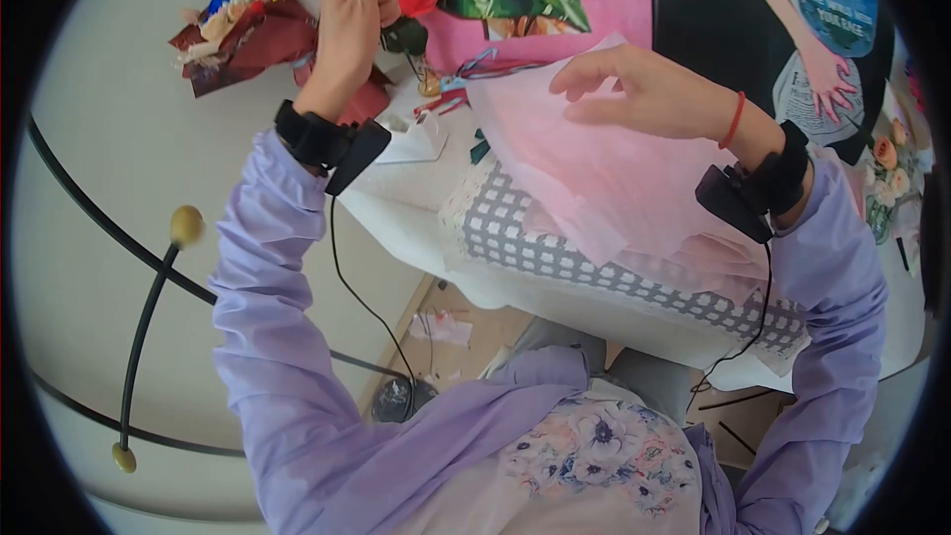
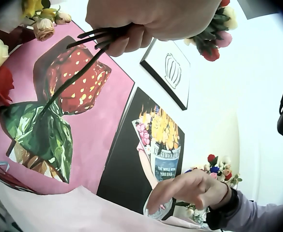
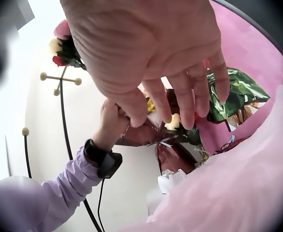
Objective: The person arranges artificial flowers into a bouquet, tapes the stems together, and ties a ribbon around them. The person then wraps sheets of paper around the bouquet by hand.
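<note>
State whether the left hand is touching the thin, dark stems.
Touching: the left wrist view plainly shows the left hand with its fingers curled round the thin, dark stems.

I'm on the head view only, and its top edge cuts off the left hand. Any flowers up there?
Observer: Yes, red, pink and cream flowers show just past the left hand in the left wrist view.
Operator: Stem ends even?
Observer: No, one long stem sticks out well past the shorter ones.
Operator: Right hand has its palm turned away from me. Anything in it?
Observer: Nothing. The right wrist view shows the palm bare and the fingers apart.
</note>
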`<state>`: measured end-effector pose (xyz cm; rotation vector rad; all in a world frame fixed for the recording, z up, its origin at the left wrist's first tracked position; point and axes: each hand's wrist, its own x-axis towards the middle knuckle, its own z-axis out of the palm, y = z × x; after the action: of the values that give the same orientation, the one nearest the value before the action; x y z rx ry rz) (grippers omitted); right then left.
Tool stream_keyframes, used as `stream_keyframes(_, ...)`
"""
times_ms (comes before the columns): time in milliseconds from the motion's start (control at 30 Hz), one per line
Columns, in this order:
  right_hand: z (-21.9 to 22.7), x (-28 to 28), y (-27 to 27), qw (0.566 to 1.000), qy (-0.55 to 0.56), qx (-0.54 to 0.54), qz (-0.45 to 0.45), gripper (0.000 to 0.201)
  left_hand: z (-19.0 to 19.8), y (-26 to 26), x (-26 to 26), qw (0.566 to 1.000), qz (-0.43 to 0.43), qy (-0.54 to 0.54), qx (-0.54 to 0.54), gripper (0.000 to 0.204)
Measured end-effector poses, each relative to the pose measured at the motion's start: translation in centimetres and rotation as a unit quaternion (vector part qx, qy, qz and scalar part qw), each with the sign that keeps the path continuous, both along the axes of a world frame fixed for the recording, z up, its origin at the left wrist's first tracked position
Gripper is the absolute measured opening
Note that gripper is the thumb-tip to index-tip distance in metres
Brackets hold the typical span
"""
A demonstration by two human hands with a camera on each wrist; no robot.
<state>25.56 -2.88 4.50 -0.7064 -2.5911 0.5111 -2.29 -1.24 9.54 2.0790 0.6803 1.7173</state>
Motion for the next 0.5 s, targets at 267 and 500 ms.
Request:
stream_keyframes(267, -5.2, -5.2, 1.9, 0.977, -0.139, 0.09, 0.137, 0.042, -3.5, -3.5, -2.3, 0.985, 0.108, 0.061, -0.119, 0.033)
stream_keyframes(500, -3.6, -5.7, 4.3, 0.947, -0.282, -0.023, 0.153, 0.038, -6.5, -3.1, -6.8, 0.962, 0.123, 0.14, -0.202, 0.035)
